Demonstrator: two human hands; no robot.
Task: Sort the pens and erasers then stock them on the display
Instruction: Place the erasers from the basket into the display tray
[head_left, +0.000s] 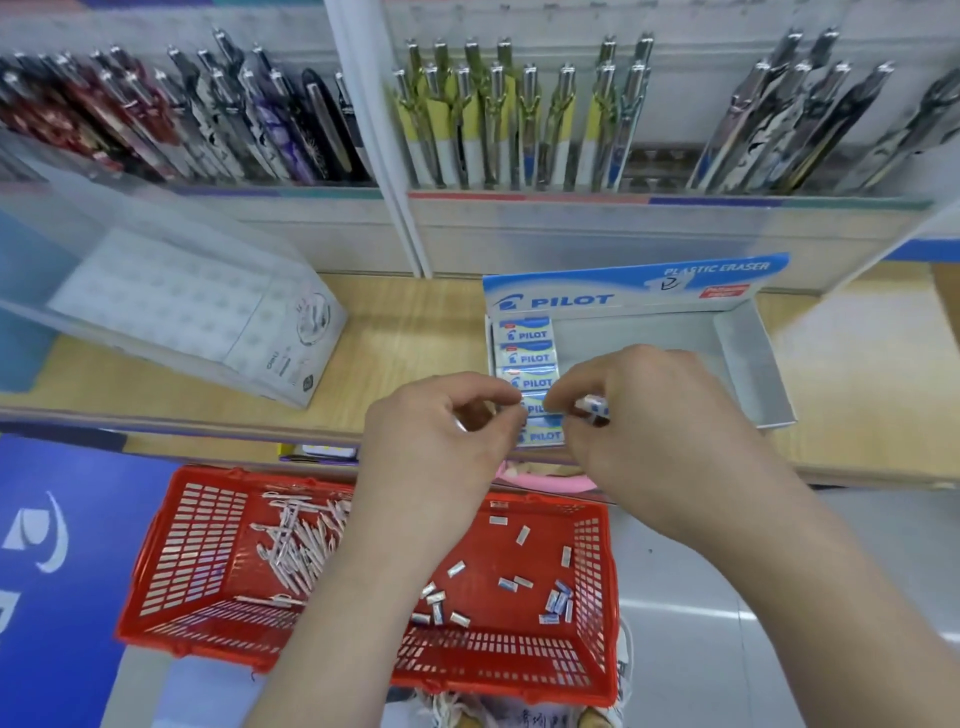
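Note:
A white and blue eraser display box (748, 358) stands on the wooden shelf, with a column of erasers (530, 358) along its left side. My left hand (441, 431) pinches at the lowest erasers of that column with thumb and forefinger. My right hand (639, 415) holds a spare eraser (595, 408) in curled fingers while its fingertips touch the same spot. Below, a red basket (171, 561) holds several white pens (301, 545) on the left and several loose erasers (556, 603) on the right.
Racks of pens (519, 124) hang along the back of the display. A clear-lidded white box (208, 317) sits on the shelf (405, 332) to the left. A blue panel (52, 545) stands left of the basket, and grey floor lies to the right.

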